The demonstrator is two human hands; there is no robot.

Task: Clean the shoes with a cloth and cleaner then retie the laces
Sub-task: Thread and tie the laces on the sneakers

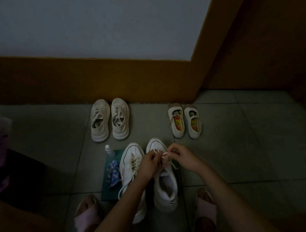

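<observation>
Two white sneakers stand side by side on a dark green mat point(106, 194) on the tiled floor. Over the right sneaker point(164, 185), my left hand point(149, 163) and my right hand point(180, 156) each pinch a strand of its white lace point(164, 154), held up between them. The left sneaker point(129, 164) has loose laces trailing over its side. A blue-and-white cloth point(113, 173) lies crumpled on the mat to its left. A small clear spray bottle point(109, 150) lies at the mat's far left corner.
A beige pair of sneakers point(110, 119) and a small white strapped pair point(184, 121) stand by the brown skirting of the wall. My feet in pink slippers point(85, 216) flank the mat. Dark bundled things sit at the far left.
</observation>
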